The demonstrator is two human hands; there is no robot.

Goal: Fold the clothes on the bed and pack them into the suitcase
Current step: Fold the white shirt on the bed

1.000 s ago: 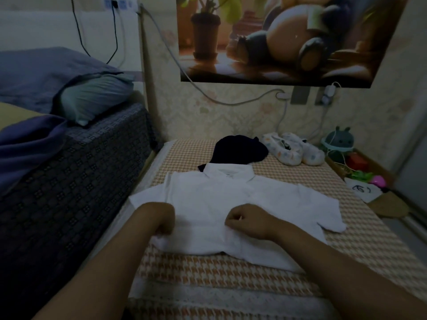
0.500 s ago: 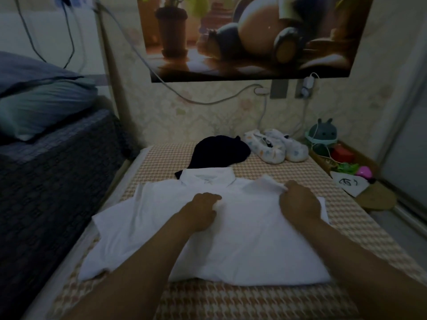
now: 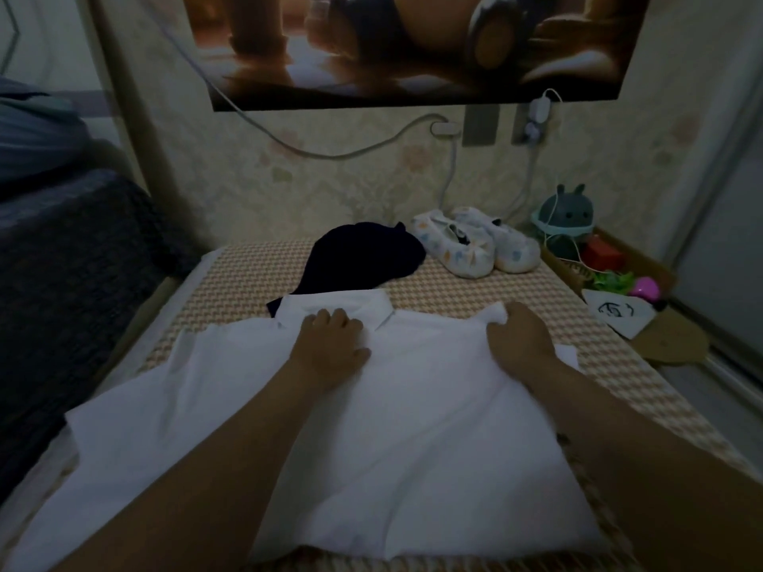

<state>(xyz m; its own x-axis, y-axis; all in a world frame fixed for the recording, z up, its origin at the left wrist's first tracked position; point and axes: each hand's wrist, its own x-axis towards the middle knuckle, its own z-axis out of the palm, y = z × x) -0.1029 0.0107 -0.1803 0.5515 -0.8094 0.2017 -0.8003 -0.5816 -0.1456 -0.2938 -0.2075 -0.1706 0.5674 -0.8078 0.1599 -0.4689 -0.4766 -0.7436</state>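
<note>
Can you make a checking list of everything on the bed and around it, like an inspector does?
Surface: bed with a checked cover.
Job's things: white shirt lies flat, its right side folded in; dark garment behind its collar; no suitcase seen.
Clutter: pair of slippers; box of toys at the right.
Hands: left hand presses the shirt by the collar; right hand grips the folded shoulder.
Cables: white cable sags along the wall; charger at a socket.
Surroundings: poster; dark bedding at the left.

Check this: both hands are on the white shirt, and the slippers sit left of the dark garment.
Not quite. The head view shows the slippers right of the dark garment. The left hand and right hand are on the white shirt.
</note>
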